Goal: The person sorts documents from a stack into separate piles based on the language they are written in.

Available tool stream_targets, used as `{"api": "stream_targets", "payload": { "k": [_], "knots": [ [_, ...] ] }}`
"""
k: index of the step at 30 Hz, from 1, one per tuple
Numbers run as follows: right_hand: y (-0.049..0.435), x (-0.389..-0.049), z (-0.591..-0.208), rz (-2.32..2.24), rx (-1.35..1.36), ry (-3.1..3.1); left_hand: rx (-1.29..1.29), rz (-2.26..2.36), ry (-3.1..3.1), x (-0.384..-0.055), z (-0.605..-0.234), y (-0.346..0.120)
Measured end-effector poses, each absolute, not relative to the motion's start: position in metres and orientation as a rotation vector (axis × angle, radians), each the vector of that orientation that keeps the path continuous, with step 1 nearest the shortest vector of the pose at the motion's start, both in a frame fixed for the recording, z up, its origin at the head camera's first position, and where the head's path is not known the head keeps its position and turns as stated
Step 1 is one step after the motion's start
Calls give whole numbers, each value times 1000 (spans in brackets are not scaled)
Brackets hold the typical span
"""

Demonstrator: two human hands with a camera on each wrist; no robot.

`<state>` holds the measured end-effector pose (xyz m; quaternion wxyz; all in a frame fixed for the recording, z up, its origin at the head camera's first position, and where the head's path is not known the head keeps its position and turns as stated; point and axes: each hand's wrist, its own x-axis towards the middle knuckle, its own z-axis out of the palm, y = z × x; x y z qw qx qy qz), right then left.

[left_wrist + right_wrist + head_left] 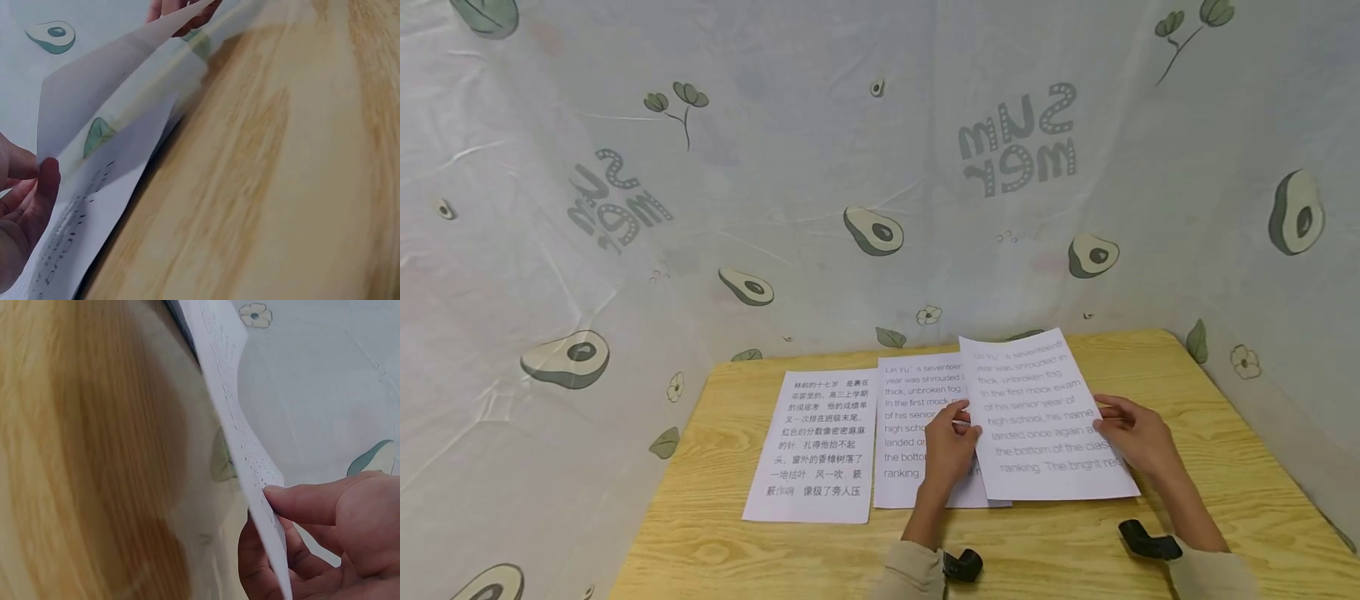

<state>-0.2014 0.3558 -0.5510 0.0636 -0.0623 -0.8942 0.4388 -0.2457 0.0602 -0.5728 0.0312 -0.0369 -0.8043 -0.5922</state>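
A printed sheet of paper (1030, 417) with English text is raised over the right part of the table, tilted a little. My left hand (951, 442) pinches its left edge between thumb and fingers, as the left wrist view also shows at the paper's edge. On the opposite edge, my right hand (1138, 437) grips the sheet, thumb on the printed face and fingers behind. Under its left side lies a second English sheet (898, 492), partly covered by the raised one and my left hand. Further left, a sheet with Chinese text (808, 450) lies flat.
The sheets are on a wood-grain table (700, 533). A pale curtain (805, 167) printed with avocados and leaves hangs behind the table and along its sides. Black wrist straps or mounts (1150, 542) sit near both sleeves.
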Motion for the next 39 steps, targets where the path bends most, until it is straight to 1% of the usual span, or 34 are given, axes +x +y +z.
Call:
{"api": "stream_targets", "payload": {
  "k": [9, 25, 39],
  "knots": [
    [370, -197, -559, 1275, -196, -2710, -154, -1838, -2484, -243, -576, 73],
    [392, -187, -557, 1185, -256, -2739, -224, -1825, -2496, -239, -578, 95],
    [391, -190, -560, 1145, -235, -2754, -225, -1809, -2526, -237, -579, 97]
  ]
}}
